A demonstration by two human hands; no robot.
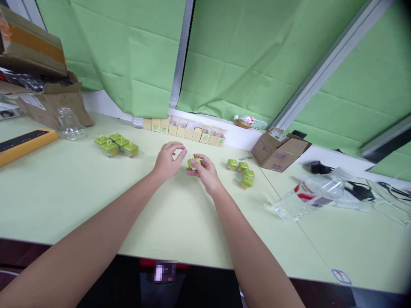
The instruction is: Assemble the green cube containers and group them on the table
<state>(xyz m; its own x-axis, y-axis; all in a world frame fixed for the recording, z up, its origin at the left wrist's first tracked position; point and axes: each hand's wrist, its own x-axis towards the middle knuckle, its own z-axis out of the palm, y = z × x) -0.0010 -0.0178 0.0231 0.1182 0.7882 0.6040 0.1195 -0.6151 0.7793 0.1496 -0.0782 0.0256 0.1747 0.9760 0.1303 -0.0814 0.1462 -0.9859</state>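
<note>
Small green-topped tub (pixel 195 162): in front of the paper boxes (pixel 197 134), fingers of the right hand (pixel 208 174) clamped on it. Left hand (pixel 167 161): beside it, fingers and thumb apart. Five square-lidded tubs (pixel 109 148): left of the boxes. Four matching tubs (pixel 247 182), cardboard carton (pixel 269 150), clear plastic bottle (pixel 300 199): right.

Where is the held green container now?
In the head view, the green container is near the centre, in the right hand, beside the left hand.
</note>
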